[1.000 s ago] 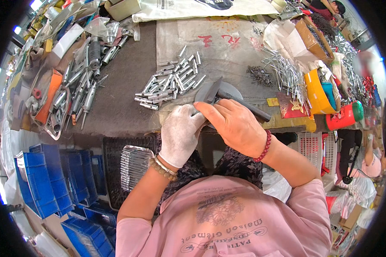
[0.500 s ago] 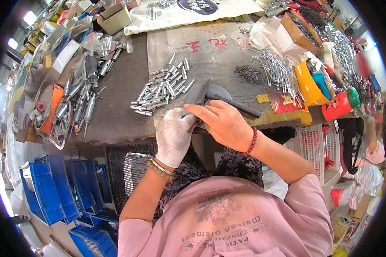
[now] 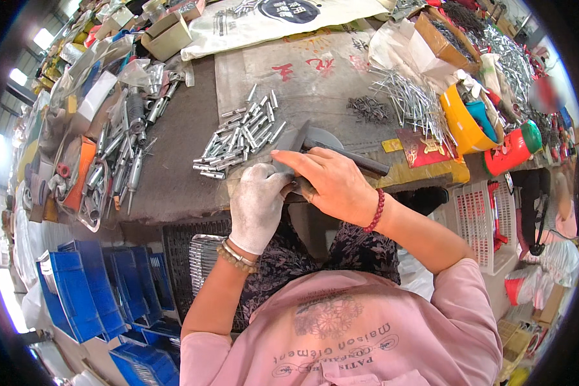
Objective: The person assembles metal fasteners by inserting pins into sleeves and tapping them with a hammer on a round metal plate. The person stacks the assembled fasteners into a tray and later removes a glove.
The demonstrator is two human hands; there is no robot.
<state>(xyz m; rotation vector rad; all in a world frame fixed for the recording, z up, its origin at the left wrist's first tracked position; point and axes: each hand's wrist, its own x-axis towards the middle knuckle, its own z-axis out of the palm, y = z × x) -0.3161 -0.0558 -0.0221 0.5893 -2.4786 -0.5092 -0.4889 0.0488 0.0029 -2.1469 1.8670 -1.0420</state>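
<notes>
My left hand (image 3: pixel 256 204), in a whitish glove, is closed at the table's front edge, its fingertips meeting those of my bare right hand (image 3: pixel 333 181). The right index finger stretches over the left fingertips while its other fingers curl in. Whatever lies between them is small and mostly hidden. Just beyond the hands a hammer (image 3: pixel 360 161) lies with its dark handle slanting right, next to a round grey metal disc (image 3: pixel 325 136). Close by on the left is a pile of short silver metal tubes (image 3: pixel 243 136).
Small dark pins (image 3: pixel 369 109) and long thin metal rods (image 3: pixel 410 101) lie to the right, beside a yellow container (image 3: pixel 462 125) and a red jar (image 3: pixel 509 157). Tools and metal parts (image 3: pixel 132 122) crowd the left. Blue bins (image 3: pixel 77 293) stand below the table.
The view has shifted slightly. Both hands stay together at the table edge, with only a small change in the fingers.
</notes>
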